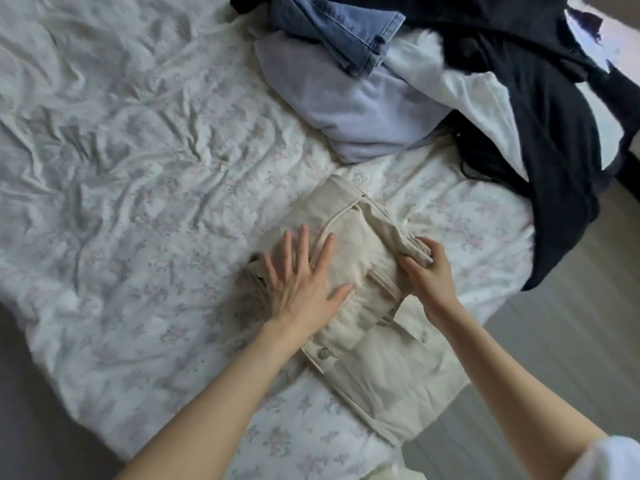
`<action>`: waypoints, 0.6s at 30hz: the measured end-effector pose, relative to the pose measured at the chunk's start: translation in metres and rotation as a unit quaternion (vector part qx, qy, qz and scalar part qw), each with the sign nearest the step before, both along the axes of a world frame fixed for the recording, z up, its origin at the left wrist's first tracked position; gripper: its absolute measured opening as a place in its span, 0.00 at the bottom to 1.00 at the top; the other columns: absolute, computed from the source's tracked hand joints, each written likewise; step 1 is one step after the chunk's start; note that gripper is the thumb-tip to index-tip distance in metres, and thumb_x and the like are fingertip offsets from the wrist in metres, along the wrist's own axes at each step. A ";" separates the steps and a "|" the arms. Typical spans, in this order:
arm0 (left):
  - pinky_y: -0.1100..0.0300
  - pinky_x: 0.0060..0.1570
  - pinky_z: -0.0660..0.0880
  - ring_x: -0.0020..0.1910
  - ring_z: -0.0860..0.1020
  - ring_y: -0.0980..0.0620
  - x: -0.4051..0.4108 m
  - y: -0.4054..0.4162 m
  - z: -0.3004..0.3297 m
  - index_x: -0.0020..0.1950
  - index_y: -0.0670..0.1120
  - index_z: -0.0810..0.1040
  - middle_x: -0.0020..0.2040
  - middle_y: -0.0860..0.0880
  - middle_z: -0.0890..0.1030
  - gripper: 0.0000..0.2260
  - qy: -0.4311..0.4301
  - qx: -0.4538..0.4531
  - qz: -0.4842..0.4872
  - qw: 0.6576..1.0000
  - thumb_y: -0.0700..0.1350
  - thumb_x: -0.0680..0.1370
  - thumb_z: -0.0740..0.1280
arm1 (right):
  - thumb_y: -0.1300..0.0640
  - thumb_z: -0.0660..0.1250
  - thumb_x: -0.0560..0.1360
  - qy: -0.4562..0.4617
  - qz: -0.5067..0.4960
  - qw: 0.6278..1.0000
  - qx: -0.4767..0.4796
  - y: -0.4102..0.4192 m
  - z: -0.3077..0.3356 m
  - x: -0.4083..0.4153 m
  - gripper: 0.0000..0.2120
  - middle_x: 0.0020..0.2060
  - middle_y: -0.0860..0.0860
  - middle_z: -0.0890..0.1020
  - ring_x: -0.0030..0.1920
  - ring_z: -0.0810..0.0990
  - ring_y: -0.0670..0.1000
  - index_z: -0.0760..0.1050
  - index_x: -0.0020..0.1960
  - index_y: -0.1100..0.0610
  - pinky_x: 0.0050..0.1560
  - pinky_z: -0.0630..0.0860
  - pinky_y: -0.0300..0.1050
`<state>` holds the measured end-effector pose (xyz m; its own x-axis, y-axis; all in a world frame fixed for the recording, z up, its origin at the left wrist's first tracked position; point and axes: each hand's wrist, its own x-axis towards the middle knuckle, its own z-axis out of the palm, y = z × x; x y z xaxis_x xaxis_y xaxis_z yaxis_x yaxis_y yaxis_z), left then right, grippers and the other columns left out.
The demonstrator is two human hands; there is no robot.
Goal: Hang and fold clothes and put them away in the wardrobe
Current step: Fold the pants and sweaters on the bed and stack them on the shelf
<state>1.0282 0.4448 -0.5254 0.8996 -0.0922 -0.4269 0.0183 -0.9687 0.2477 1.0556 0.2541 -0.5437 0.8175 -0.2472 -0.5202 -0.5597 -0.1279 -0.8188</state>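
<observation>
A pair of cream trousers (pixel 381 372) lies partly folded on the bed, waistband and metal button toward me. My left hand (pixel 301 278) rests flat on the folded top layer, fingers spread. My right hand (pixel 427 271) pinches a bunched fold of the same fabric at the right edge. Further back lies a heap of clothes: blue jeans (pixel 343 26) on top, a pale lilac garment (pixel 363 109) under them, a white garment (pixel 474 98) and a black garment (pixel 554 161) draped over the bed's right side.
The bed is covered by a crumpled white sheet with a faint floral print (pixel 138 174), wide and bare on the left. Pale wooden floor (pixel 571 341) shows to the right of the bed, grey floor at the lower left.
</observation>
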 end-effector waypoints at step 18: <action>0.31 0.66 0.55 0.67 0.69 0.42 0.014 0.026 -0.038 0.65 0.46 0.67 0.66 0.42 0.72 0.20 -0.171 -0.094 0.120 0.973 0.53 0.76 0.57 | 0.50 0.53 0.76 -0.227 0.425 0.740 -0.469 0.013 -0.042 -0.007 0.22 0.67 0.58 0.71 0.69 0.67 0.59 0.65 0.70 0.50 0.69 0.53 0.61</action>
